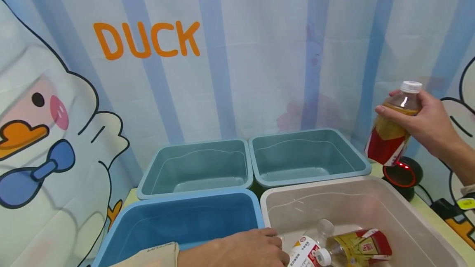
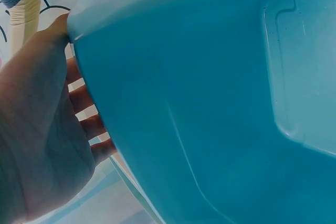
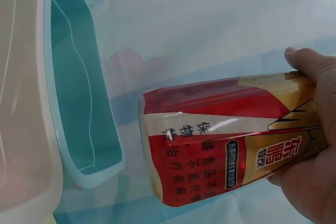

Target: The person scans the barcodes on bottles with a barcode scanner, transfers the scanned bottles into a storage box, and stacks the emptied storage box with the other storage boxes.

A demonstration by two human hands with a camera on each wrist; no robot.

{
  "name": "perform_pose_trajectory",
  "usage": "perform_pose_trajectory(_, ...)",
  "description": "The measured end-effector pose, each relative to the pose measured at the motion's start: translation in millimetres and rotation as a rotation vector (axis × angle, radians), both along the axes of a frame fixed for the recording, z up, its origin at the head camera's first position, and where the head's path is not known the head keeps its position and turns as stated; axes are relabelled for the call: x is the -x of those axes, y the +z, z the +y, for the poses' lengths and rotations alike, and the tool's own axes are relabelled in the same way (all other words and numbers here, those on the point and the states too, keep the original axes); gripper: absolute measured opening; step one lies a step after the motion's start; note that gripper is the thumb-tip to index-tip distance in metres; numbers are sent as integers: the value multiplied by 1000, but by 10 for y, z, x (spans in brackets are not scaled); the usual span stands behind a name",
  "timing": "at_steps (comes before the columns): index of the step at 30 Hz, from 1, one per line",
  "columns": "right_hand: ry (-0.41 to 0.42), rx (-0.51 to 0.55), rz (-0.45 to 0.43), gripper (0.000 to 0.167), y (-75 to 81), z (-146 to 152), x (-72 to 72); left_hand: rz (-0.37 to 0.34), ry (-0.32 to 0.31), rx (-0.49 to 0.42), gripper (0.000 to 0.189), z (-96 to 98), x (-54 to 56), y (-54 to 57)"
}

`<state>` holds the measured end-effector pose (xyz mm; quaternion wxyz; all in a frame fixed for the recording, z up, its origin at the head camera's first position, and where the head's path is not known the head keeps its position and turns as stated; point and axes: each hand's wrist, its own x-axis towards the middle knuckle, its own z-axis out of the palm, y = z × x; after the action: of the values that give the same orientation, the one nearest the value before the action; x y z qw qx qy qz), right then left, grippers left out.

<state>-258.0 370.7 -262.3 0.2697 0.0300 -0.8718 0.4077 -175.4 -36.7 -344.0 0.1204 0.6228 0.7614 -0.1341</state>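
My right hand (image 1: 432,125) grips a plastic drink bottle (image 1: 393,129) with a white cap and a red-and-gold label. The bottle tilts slightly, cap up, above a round black device (image 1: 402,174) with a lit red ring. In the right wrist view the bottle's label (image 3: 210,140) faces the camera. Over the rim between the blue bin (image 1: 182,195) and the beige bin (image 1: 323,184) lies my left hand (image 1: 241,250), its fingers loosely bent beside the bottles. Inside the beige bin are a similar red-and-gold bottle (image 1: 360,248) and a clear bottle with a white label (image 1: 306,252).
Two teal bins, left (image 1: 204,145) and right (image 1: 297,134), stand side by side behind the front bins. A cartoon duck curtain (image 1: 252,52) hangs behind them. A black cable (image 1: 424,193) runs from the device along the pale yellow table (image 1: 432,217).
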Motion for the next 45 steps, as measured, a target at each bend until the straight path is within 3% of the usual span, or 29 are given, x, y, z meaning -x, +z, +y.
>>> perform_pose_trajectory(17,-92,3,11,72,-285,254,102,-5,-1,-8,40,11,1,-15)
perform_pose_trajectory(45,-129,37,-61,81,-790,552,212,0,-24,-26,37,-6,-10,-33)
